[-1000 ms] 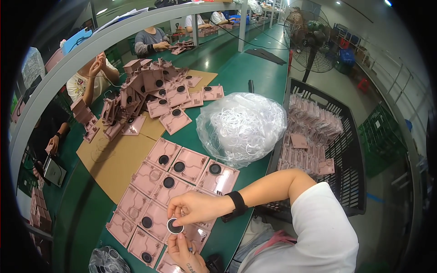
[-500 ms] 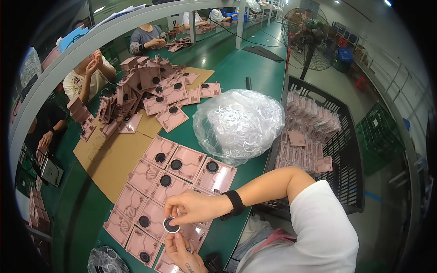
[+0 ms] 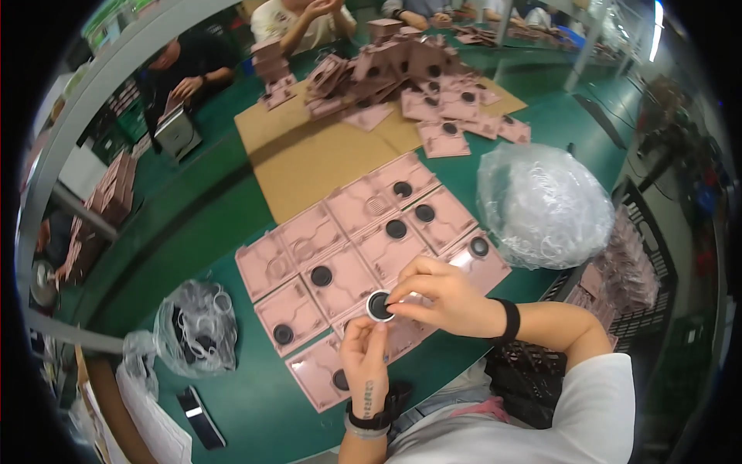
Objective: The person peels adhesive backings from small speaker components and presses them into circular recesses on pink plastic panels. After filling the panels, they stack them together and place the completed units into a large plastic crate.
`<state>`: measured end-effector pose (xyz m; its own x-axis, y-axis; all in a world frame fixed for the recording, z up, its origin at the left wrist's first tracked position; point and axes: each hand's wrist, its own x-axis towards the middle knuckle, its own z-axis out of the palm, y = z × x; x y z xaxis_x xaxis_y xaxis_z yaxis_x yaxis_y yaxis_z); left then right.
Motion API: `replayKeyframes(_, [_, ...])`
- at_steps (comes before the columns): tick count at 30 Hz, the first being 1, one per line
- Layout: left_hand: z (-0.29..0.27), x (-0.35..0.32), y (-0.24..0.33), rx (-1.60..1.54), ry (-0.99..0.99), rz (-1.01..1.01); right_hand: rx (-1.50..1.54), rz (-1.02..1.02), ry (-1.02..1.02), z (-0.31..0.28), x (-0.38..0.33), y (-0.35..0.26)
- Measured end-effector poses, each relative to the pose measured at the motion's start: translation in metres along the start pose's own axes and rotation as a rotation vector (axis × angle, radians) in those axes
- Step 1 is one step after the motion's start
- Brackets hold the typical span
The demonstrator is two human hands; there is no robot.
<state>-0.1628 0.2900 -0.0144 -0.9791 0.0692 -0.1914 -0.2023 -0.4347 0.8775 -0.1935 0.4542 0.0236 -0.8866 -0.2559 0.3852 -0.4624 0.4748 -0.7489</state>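
Between my two hands is a black round disc (image 3: pixel 379 306) with a white ring around its rim. My left hand (image 3: pixel 363 348) pinches it from below with thumb and fingertips. From the right, the thumb and fingers of my right hand (image 3: pixel 442 295) close on its edge. Both hands hover over pink plastic panels (image 3: pixel 340 278) laid in rows on the green table. Several panels carry a black disc, such as this black disc (image 3: pixel 321 275), while others show a bare ring-shaped grille (image 3: pixel 304 249). My hands partly hide the panels beneath them.
A see-through bag of white rings (image 3: pixel 545 205) sits at right, beside a black crate (image 3: pixel 645 232) of wrapped pink parts. A smaller bag (image 3: pixel 197 329) lies at left. Piled pink panels (image 3: pixel 386 69) cover cardboard (image 3: pixel 282 166) at the back. Other people sit across the table.
The view has swung left, so the table's left side now shows more. My hands still hold the ringed disc together, and my left wrist has come into view.
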Motion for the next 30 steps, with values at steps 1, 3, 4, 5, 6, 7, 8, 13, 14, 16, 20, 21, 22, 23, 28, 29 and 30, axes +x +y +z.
replayKeyframes(1, [-0.0005, 0.0000, 0.0000, 0.008, -0.012, 0.008, 0.021, -0.004, -0.017, -0.0001, 0.0005, -0.0044])
replayKeyframes(3, [-0.0012, 0.0015, 0.0006, 0.015, -0.003, -0.003, 0.059, 0.004, -0.044, -0.0002, 0.0003, -0.0092])
replayKeyframes(4, [-0.0012, 0.0032, 0.0018, 0.017, -0.025, -0.002, 0.073, 0.019, -0.062, -0.0006, 0.0011, -0.0082])
replayKeyframes(5, [-0.0019, 0.0042, 0.0030, 0.020, -0.049, -0.003, 0.065, 0.006, -0.065, -0.0015, 0.0033, -0.0056])
replayKeyframes(6, [-0.0028, 0.0034, 0.0031, 0.022, -0.074, -0.004, 0.057, -0.006, -0.067, -0.0021, 0.0051, -0.0029])
replayKeyframes(7, [-0.0035, 0.0008, 0.0029, 0.022, -0.057, -0.022, 0.047, -0.019, -0.066, -0.0017, 0.0047, -0.0019])
replayKeyframes(8, [-0.0027, 0.0025, 0.0027, 0.045, -0.059, -0.016, 0.051, -0.010, -0.074, -0.0023, 0.0057, -0.0008])
replayKeyframes(13, [-0.0005, 0.0033, 0.0030, 0.139, -0.047, 0.013, 0.075, 0.073, -0.126, -0.0064, 0.0079, -0.0031])
replayKeyframes(14, [-0.0003, 0.0025, 0.0027, 0.165, -0.039, 0.022, 0.066, 0.075, -0.132, -0.0069, 0.0073, -0.0034])
replayKeyframes(16, [0.0011, 0.0011, 0.0025, 0.171, -0.038, 0.024, 0.059, 0.079, -0.137, -0.0079, 0.0066, -0.0034])
replayKeyframes(20, [0.0014, -0.0015, 0.0030, 0.195, -0.035, 0.026, 0.052, 0.073, -0.147, -0.0085, 0.0043, -0.0032])
replayKeyframes(21, [0.0008, -0.0018, 0.0032, 0.206, -0.035, 0.022, 0.052, 0.069, -0.145, -0.0081, 0.0039, -0.0029])
replayKeyframes(22, [0.0004, -0.0021, 0.0031, 0.216, -0.035, 0.017, 0.052, 0.064, -0.143, -0.0077, 0.0034, -0.0024])
replayKeyframes(23, [0.0005, -0.0017, 0.0030, 0.217, -0.034, 0.017, 0.052, 0.058, -0.143, -0.0074, 0.0038, -0.0020])
replayKeyframes(28, [-0.0002, 0.0001, 0.0002, 0.230, -0.029, 0.049, 0.056, 0.039, -0.137, -0.0061, 0.0034, -0.0004])
replayKeyframes(29, [-0.0005, 0.0003, -0.0003, 0.216, -0.031, 0.052, 0.049, 0.022, -0.135, -0.0057, 0.0033, -0.0007])
replayKeyframes(30, [-0.0008, 0.0004, -0.0008, 0.202, -0.032, 0.055, 0.042, 0.005, -0.132, -0.0052, 0.0031, -0.0011])
